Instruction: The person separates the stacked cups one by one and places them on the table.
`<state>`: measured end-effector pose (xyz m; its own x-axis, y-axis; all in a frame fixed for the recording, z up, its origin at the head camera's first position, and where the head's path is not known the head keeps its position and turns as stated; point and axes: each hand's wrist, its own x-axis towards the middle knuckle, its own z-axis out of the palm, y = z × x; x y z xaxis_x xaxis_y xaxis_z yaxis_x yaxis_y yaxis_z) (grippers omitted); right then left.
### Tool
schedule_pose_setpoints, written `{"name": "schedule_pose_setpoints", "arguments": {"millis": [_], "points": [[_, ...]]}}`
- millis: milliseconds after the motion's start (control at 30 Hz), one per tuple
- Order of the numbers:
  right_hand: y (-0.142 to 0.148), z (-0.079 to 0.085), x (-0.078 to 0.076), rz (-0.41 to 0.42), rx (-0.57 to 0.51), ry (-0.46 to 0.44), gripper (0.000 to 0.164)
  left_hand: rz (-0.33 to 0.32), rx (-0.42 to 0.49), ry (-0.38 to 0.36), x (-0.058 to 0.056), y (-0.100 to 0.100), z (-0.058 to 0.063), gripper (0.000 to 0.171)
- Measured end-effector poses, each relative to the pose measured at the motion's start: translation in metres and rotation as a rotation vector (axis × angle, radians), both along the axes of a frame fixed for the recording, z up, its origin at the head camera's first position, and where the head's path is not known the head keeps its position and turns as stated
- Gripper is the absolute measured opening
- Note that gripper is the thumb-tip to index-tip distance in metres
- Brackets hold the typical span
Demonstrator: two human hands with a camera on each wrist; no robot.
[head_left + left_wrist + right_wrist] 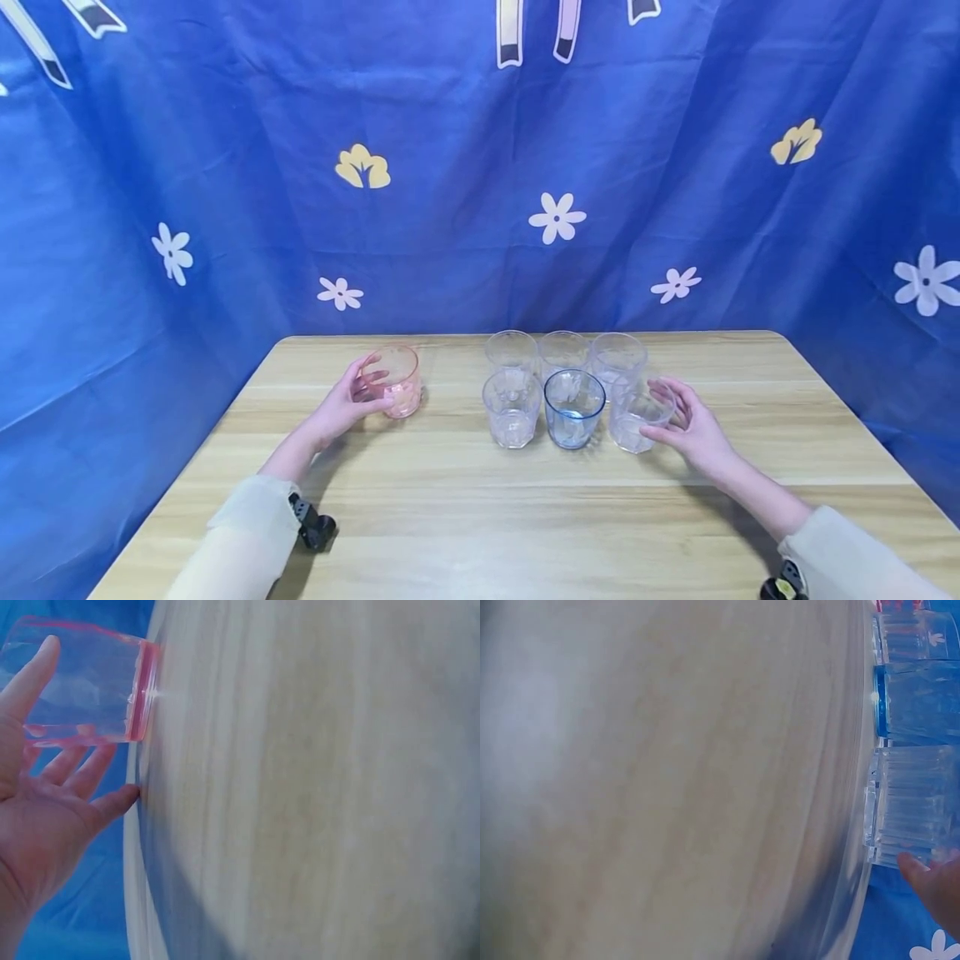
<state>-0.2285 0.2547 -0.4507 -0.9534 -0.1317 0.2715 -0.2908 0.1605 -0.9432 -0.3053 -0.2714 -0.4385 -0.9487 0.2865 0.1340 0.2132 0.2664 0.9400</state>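
On the left of the table stands a pink-tinted tumbler [405, 390], upright. My left hand [351, 406] holds it from the left, thumb on the near side and fingers round the far side. In the left wrist view the thumb lies across the pink tumbler [82, 690], whose base is at the tabletop. Over on the right, my right hand [703, 435] grips a clear tumbler [630, 427] from its right side, thumb in front and fingers near the rim. A blue tumbler [573, 414] is just left of that clear one.
Another clear tumbler [512, 412] stands left of the blue one. Behind this front row is a back row of three clear tumblers [512, 350]. The wooden table [480, 517] reaches back to a blue patterned curtain [450, 275].
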Motion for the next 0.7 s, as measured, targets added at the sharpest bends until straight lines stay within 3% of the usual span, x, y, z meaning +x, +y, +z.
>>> {"name": "schedule_pose_setpoints", "arguments": {"millis": [200,333,533,700], "points": [[0.0,-0.001,0.001,-0.011,0.002,0.008,0.077,0.014,0.035,0.002,0.003,0.005,0.002,0.082],[0.0,-0.002,0.002,-0.013,-0.001,0.001,0.077,0.055,0.057,0.021,0.01,0.012,0.012,0.081],[0.0,-0.002,0.001,-0.012,0.008,0.006,0.077,0.093,0.005,0.06,0.029,0.021,0.03,0.08],[-0.001,-0.001,-0.001,-0.009,0.008,0.009,0.077,0.067,-0.009,0.072,0.048,0.029,0.03,0.079]]}}
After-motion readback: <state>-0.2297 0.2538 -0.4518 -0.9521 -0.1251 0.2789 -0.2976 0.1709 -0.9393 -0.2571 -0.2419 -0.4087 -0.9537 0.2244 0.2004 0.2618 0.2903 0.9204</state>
